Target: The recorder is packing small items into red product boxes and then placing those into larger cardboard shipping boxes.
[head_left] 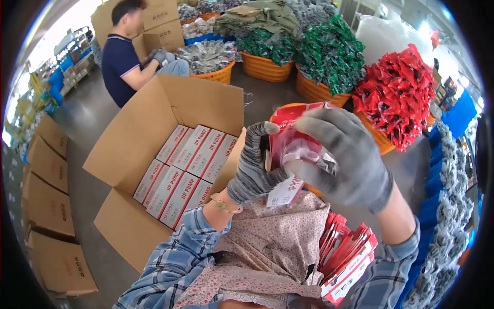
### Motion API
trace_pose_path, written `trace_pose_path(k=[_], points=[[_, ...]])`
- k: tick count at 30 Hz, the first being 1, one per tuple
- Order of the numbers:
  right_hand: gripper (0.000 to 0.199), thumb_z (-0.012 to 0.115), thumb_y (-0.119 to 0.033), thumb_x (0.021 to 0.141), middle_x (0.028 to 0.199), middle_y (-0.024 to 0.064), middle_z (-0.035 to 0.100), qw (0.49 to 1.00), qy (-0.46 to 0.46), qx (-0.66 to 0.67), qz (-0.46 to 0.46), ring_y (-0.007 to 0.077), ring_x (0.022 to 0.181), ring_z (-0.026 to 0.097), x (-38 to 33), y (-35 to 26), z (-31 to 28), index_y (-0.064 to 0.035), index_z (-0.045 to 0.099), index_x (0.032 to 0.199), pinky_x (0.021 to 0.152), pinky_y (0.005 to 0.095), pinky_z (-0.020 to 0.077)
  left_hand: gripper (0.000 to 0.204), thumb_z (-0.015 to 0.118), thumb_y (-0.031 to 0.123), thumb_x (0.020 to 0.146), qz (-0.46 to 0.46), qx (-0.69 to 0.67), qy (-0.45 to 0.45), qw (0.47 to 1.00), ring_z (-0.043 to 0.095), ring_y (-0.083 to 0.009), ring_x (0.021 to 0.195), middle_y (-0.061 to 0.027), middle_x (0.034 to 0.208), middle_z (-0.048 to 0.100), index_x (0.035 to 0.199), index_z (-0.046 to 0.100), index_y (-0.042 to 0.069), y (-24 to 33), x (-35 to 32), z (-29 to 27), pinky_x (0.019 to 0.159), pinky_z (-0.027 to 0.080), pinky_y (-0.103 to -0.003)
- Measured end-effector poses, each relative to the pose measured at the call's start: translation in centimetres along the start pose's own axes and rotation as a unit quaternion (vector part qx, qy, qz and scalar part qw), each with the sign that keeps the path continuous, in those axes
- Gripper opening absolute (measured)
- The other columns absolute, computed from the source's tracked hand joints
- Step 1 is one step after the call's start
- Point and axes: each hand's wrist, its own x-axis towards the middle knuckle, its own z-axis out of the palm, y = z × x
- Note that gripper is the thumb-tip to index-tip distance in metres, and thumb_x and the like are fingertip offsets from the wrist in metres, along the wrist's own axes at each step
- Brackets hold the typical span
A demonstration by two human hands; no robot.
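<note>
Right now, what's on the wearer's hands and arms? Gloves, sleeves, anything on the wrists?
Both hands wear grey knit work gloves: left hand, right hand. The sleeves are blue-and-white plaid, pushed back from the wrists. A thin gold-coloured bracelet sits on the left wrist. No markings visible on the gloves.

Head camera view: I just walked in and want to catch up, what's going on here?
A person in grey gloves holds a small red carton with the left hand and right hand. More flat red cartons lie on their lap. An open cardboard box beside them holds rows of packed red-and-white boxes. Another person sits by orange baskets.
</note>
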Motion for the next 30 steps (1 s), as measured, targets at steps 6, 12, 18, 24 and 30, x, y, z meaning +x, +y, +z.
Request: trace_pose_path(k=[6, 12, 18, 24, 30], points=[[0.054, 0.068, -0.025, 0.081, 0.113, 0.0088, 0.058, 0.803, 0.239, 0.437, 0.327, 0.0206, 0.102, 0.056, -4.7, 2.9, 5.8, -0.0011, 0.05, 0.125, 0.091, 0.0347, 0.0441, 0.054, 0.065, 0.008, 0.083, -0.005, 0.181, -0.028, 0.983, 0.042, -0.0276, 0.123, -0.0161, 0.132, 0.042, 0.131, 0.042, 0.006, 0.6, -0.8, -2.7, 0.102, 0.036, -0.04], [0.06, 0.068, -0.018, 0.083, 0.124, 0.0095, 0.051, 0.696, 0.208, 0.573, 0.379, 0.0177, 0.115, 0.048, -5.0, 0.4, 9.7, -0.0003, 0.041, 0.134, 0.099, 0.0327, 0.0389, 0.056, 0.061, 0.014, 0.087, 0.016, 0.204, -0.002, 0.979, 0.037, -0.0321, 0.129, -0.0185, 0.14, 0.034, 0.137, 0.038, 0.004, 0.8, -1.0, 0.0, 0.106, 0.032, -0.041], [0.067, 0.07, -0.02, 0.08, 0.128, 0.012, 0.048, 0.72, 0.31, 0.495, 0.374, 0.0201, 0.12, 0.045, -5.8, -0.5, 11.9, -0.0019, 0.038, 0.136, 0.101, 0.0347, 0.0358, 0.059, 0.063, 0.015, 0.085, -0.078, 0.045, 0.028, 0.996, 0.034, -0.0341, 0.131, -0.0184, 0.142, 0.032, 0.137, 0.039, 0.005, 0.7, -1.1, 1.0, 0.108, 0.029, -0.042], [0.054, 0.07, -0.021, 0.078, 0.132, 0.0162, 0.044, 0.788, 0.308, 0.515, 0.134, 0.0295, 0.125, 0.04, -6.8, 1.1, 12.4, -0.004, 0.048, 0.125, 0.104, 0.0433, 0.0324, 0.054, 0.064, 0.021, 0.085, 0.004, 0.044, 0.041, 0.998, 0.042, -0.0289, 0.125, -0.0164, 0.141, 0.035, 0.134, 0.044, 0.013, -0.3, -1.0, 0.2, 0.104, 0.035, -0.044], [0.045, 0.071, -0.029, 0.08, 0.133, 0.0185, 0.043, 0.877, 0.262, 0.383, 0.122, 0.034, 0.125, 0.039, -7.9, 1.4, 12.8, -0.0056, 0.054, 0.115, 0.104, 0.0481, 0.031, 0.053, 0.069, 0.022, 0.082, 0.069, 0.157, -0.118, 0.978, 0.043, -0.0333, 0.124, -0.0181, 0.14, 0.037, 0.13, 0.047, 0.014, 0.6, -1.6, -1.9, 0.102, 0.036, -0.048]])
